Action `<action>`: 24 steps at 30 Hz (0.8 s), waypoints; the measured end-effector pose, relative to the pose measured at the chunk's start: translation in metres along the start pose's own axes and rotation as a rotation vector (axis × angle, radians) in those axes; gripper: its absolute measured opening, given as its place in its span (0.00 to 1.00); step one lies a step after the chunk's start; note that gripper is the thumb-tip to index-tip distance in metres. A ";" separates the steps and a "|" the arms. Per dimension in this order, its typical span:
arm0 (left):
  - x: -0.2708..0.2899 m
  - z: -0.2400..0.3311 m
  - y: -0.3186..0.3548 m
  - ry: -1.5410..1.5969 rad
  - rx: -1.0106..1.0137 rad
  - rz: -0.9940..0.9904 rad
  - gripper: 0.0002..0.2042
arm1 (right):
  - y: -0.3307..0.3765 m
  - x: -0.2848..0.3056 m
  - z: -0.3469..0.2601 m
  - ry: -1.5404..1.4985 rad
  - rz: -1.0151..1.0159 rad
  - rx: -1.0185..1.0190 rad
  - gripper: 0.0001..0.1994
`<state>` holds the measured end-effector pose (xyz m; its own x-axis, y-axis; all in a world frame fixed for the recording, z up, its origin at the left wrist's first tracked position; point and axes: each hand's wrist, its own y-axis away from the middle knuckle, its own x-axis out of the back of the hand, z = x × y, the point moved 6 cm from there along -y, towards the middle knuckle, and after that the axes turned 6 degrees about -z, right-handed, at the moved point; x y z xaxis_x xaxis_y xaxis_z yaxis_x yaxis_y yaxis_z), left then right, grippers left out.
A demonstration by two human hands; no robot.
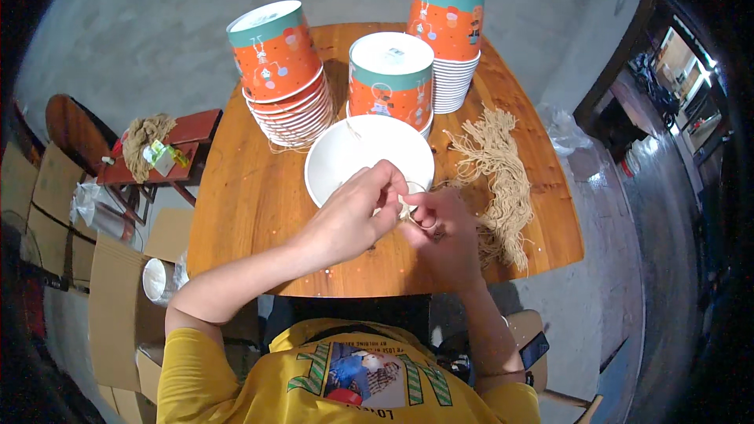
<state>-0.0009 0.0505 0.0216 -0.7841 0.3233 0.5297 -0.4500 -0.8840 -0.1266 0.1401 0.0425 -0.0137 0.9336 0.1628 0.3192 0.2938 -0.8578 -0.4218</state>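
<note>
My left hand (353,212) and my right hand (446,234) meet over the near rim of a white paper bucket (357,145), which lies with its open mouth toward me. Both hands have their fingers pinched on a thin tan cord (406,209), part of which curves in a small loop by my right fingers. A cord end shows against the bucket's white inside. Right of my right hand, a loose bundle of tan cords (506,196) spreads over the wooden table (251,228).
Upside-down stacks of orange and green paper buckets stand at the left (275,67), middle (389,82) and right (448,23) of the table's far side. Left of it are a red bench (196,127) with more cord and cardboard boxes (118,306). A phone (534,351) lies low right.
</note>
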 end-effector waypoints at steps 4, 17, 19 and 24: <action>0.000 0.001 0.000 0.056 -0.052 0.017 0.07 | -0.005 -0.001 -0.010 0.221 -0.049 0.095 0.15; 0.002 0.002 0.002 0.054 -0.048 0.005 0.07 | 0.000 -0.001 -0.020 0.482 0.105 0.193 0.11; 0.002 0.001 0.002 0.044 -0.052 0.011 0.07 | 0.002 -0.001 -0.022 0.522 0.119 0.228 0.11; 0.002 0.000 0.002 0.026 -0.086 0.025 0.07 | 0.008 -0.003 -0.025 0.697 0.117 0.328 0.13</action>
<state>-0.0035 0.0491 0.0219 -0.8059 0.3118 0.5034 -0.4648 -0.8597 -0.2117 0.1348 0.0231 0.0039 0.6496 -0.3569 0.6713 0.3487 -0.6447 -0.6802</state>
